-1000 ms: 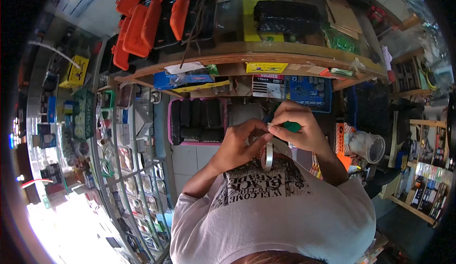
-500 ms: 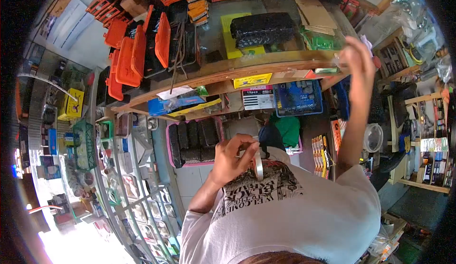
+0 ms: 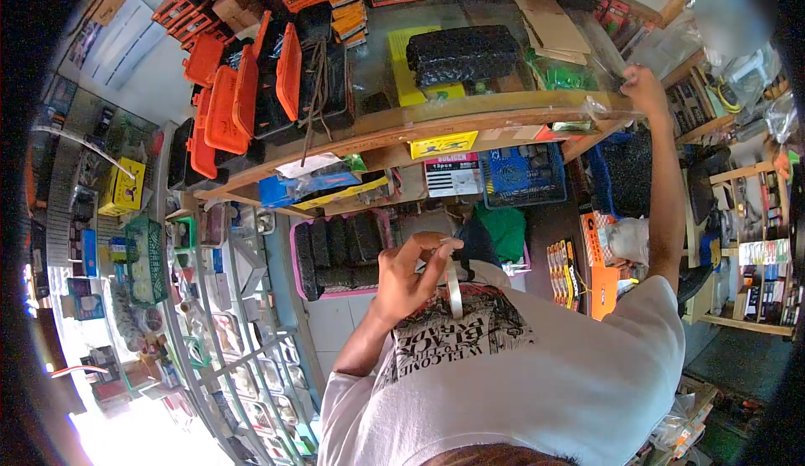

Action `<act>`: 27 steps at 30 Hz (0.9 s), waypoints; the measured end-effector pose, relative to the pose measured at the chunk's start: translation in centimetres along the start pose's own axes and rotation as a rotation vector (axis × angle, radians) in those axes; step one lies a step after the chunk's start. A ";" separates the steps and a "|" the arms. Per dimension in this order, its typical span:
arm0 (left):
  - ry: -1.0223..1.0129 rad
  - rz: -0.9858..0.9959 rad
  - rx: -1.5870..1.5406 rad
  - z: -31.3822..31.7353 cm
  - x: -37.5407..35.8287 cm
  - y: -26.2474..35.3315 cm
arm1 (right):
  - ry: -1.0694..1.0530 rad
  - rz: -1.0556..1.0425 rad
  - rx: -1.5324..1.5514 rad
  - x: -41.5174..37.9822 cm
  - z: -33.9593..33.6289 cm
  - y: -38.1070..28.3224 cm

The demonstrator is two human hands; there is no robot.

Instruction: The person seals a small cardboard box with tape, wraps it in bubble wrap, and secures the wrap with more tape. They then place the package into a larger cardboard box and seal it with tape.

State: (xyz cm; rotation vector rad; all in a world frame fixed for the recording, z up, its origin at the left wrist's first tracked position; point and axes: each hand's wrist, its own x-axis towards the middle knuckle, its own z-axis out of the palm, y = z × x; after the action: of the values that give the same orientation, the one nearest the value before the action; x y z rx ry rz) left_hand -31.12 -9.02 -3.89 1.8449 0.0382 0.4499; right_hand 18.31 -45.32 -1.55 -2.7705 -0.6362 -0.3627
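Note:
My left hand (image 3: 408,277) is closed in front of my shirt. Its thumb and fingers pinch a narrow roll of tape (image 3: 454,291), seen nearly edge-on. At the right end of the counter (image 3: 386,122) is my right hand (image 3: 644,93), its fingers bent together; whatever they may hold is too small to make out. Left of that hand, sheets of brown cardboard (image 3: 552,30) lie over a green plastic pack (image 3: 563,73). A bundle wrapped in black plastic (image 3: 463,55) rests on yellow packaging (image 3: 407,67) in the middle of the counter.
Orange-lidded boxes (image 3: 228,109) crowd the counter's left part. Under it are a blue basket (image 3: 524,197) and a pink-rimmed crate (image 3: 295,252) of black bundles. Glass display shelves (image 3: 251,348) stand at left, and stocked wooden shelves (image 3: 755,172) at right.
My right hand has moved slightly right and down to the counter's end, its arm swinging outward. My left hand stays almost in place with the tape roll.

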 end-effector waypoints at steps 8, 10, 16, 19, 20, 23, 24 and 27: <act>0.005 -0.008 0.033 -0.1 0.0 0.5 | -0.101 0.033 0.018 1.1 0.3 0.5; 0.012 0.019 0.008 0.2 -0.1 0.1 | -0.102 0.039 -0.068 1.2 0.3 0.1; -0.001 -0.034 -0.041 0.1 -0.1 1.1 | -0.001 -0.087 -0.096 0.0 0.7 0.4; 0.024 -0.067 -0.059 0.2 -0.2 0.9 | 0.069 0.030 -0.150 -1.0 -0.3 0.8; 0.032 -0.056 -0.050 0.2 -0.2 0.8 | 0.195 -0.125 -0.033 -1.1 -0.6 1.3; 0.040 -0.029 -0.025 0.2 -0.2 0.0 | 0.398 -0.284 0.394 -2.2 -2.6 1.8; 0.037 -0.024 -0.020 0.3 -0.1 -0.3 | 0.349 -0.135 0.573 -3.4 -4.4 -0.9; 0.023 -0.035 -0.031 0.6 0.2 -0.3 | 0.097 -0.166 0.959 -7.4 -7.4 -8.5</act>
State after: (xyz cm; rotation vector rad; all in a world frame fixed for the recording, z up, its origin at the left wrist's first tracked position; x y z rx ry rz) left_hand -30.71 -9.43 -4.26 1.8057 0.0786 0.4446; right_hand 6.68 -43.23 4.90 -1.7858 -0.7577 -0.1528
